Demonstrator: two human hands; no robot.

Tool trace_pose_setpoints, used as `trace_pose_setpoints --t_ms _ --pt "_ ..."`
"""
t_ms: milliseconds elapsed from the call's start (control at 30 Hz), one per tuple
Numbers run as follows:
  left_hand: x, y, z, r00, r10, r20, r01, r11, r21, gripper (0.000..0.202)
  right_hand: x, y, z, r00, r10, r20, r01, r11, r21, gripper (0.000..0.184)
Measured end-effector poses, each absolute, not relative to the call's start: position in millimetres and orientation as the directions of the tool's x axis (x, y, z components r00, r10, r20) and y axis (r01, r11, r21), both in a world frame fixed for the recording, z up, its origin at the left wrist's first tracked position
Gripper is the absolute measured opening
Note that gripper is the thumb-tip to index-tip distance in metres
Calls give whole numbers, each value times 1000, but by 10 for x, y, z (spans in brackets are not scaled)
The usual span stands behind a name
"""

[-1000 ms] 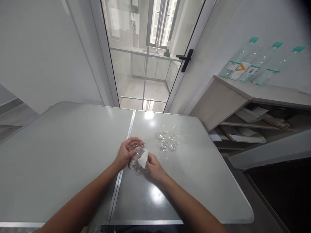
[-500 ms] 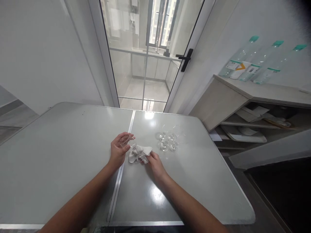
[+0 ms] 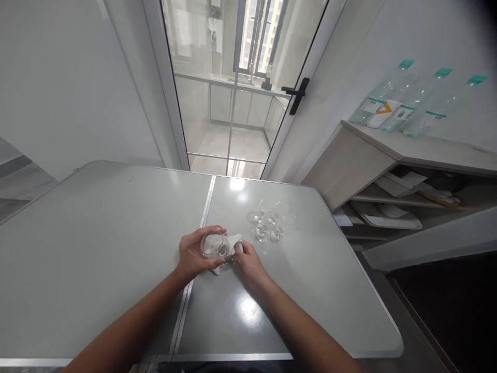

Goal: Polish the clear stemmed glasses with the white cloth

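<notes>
My left hand [image 3: 194, 255] is wrapped round a clear drinking glass [image 3: 212, 245], held on its side just above the grey table [image 3: 101, 243]. A white cloth [image 3: 230, 242] is bunched against and partly inside the glass. Pinching that cloth, my right hand [image 3: 248, 261] presses it to the glass. Both hands meet near the table's middle seam. Three clear stemmed glasses [image 3: 268, 228] stand in a cluster a little to the right and farther back.
A glass door with a black handle [image 3: 295, 94] stands behind the table. To the right, a wooden shelf unit [image 3: 373, 155] holds papers and trays, with three clear bottles [image 3: 411, 98] with teal caps on top. The table's right edge drops to a dark floor.
Half a second ago my left hand held the glass apart from the cloth on the table. Now the glass is back against the cloth, and both hands have closed together.
</notes>
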State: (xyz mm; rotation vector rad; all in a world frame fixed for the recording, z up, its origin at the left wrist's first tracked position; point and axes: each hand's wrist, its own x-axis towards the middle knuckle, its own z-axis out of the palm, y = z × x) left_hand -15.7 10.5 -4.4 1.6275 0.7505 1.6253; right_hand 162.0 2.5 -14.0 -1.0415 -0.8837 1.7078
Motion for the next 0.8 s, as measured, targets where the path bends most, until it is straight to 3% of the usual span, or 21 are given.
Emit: trace_pose_setpoints --t_ms 100,167,267,333,467,533,667,800 --pt "-145 101 -50 38 780 624 -67 -621 781 67 1577 -18 -99 -329 901 -282 -482 -417 -771 27" --pt "-144 90 -42 84 734 674 -6 -676 737 68 1564 -47 -104 -165 954 -249 -526 -299 -796 25" --pt "-148 66 -22 146 652 744 84 -757 647 72 1569 -63 -124 133 977 -167 -446 -91 -891 23" --pt "-150 57 -28 139 632 762 93 -775 625 75 1571 -47 -128 53 977 -208 -465 -160 -871 22" --pt "-147 87 -109 100 638 764 24 -769 639 74 1569 28 -123 -313 899 -307 -642 -438 -629 27" --pt "-152 115 -146 109 643 758 6 -763 646 74 1585 60 -121 -327 899 -290 -695 -437 -572 36" --pt "-169 146 -145 121 653 747 9 -754 657 74 1629 76 -122 -251 949 -188 -674 -311 -670 41" --pt "-151 123 -90 123 667 735 15 -742 671 74 1628 54 -160 -244 955 -171 -580 -285 -763 40"
